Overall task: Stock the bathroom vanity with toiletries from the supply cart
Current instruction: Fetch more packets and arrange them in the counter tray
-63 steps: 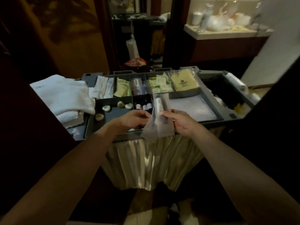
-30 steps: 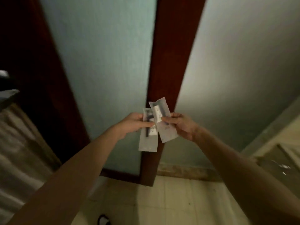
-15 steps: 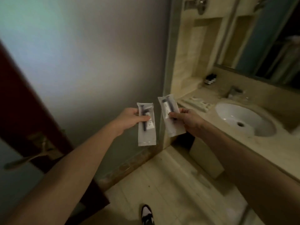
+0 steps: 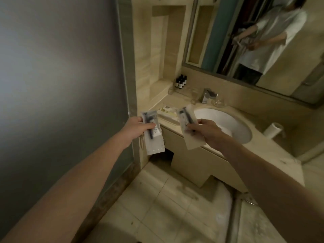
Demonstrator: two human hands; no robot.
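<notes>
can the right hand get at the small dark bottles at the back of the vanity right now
Likely not to grasp them: the right hand pinches a toiletry packet, so it is occupied. The way looks free, with only flat packets on the counter before the small dark bottles.

One wide-angle camera sat on the person's head, looking forward and steeply down, tilted so the walls leaned. Both forearms ran in from the lower corners. Mid-frame and nearest the lens, the left hand [image 4: 138, 128] pinched a first clear plastic packet [image 4: 155, 141] and the right hand [image 4: 208, 133] a second clear plastic packet [image 4: 183, 120]. Just beyond lay the front-left corner of the beige stone vanity surface [image 4: 280, 151], seen from above. A frosted grey glass panel [image 4: 61, 76] filled the left side and pale floor tiles [image 4: 166, 207] the bottom. The wall mirror [image 4: 245, 41] at top right reflected the person's torso.
</notes>
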